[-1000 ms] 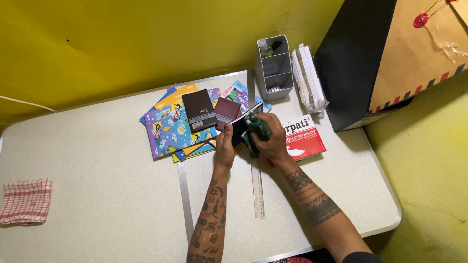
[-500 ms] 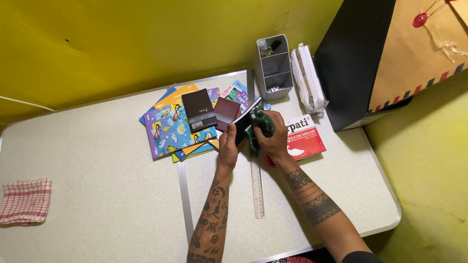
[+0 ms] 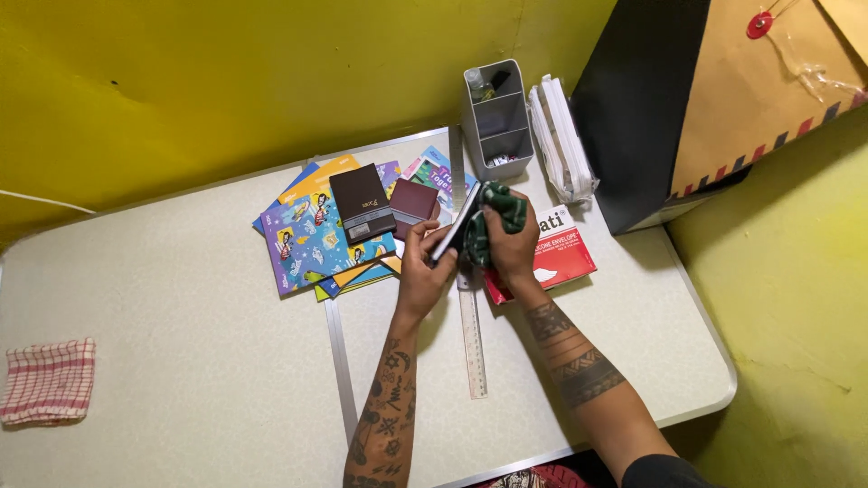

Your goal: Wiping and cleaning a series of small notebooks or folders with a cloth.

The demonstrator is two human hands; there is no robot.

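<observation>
Above the ruler [image 3: 472, 334], a dark flat case [image 3: 455, 233] is clamped upright in the left hand [image 3: 423, 271] so the green cloth [image 3: 495, 217], gripped tightly by the right hand [image 3: 512, 248], is pressed against its face.

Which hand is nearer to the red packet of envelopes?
Right. The right hand, gripping a green cloth, hovers over the red packet's left edge; the left hand holds a dark flat item farther left.

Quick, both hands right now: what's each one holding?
Left hand: closed on a thin dark flat item, held on edge.
Right hand: closed on a green cloth, pressed against that item.
</observation>
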